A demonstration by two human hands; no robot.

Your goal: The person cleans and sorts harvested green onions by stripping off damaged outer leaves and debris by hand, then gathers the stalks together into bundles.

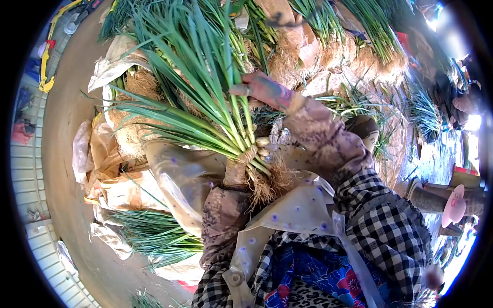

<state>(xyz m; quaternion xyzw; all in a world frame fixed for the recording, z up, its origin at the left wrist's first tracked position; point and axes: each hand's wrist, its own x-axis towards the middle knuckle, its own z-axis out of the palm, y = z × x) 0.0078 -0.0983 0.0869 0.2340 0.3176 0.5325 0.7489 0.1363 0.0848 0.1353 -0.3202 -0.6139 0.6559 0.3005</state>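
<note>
A bunch of long green onions (226,120) lies slantwise in front of my body, leaves up to the left, pale bulbs and stringy roots (264,186) down at the right. My left hand (239,167) is wrapped round the stalks just above the roots. Higher up, my right hand (262,90) has its fingers closed at the green stalks on the bunch's right side. Both forearms wear patterned brown sleeves. A clear dotted plastic apron (287,213) covers my lap beneath the roots.
More rooted onion bundles (328,56) line the top. Other green bundles lie at lower left (154,231) and far right (425,110). Brown wrapping (131,195) is at the left. A pink round object (454,206) and blurred people are at the right.
</note>
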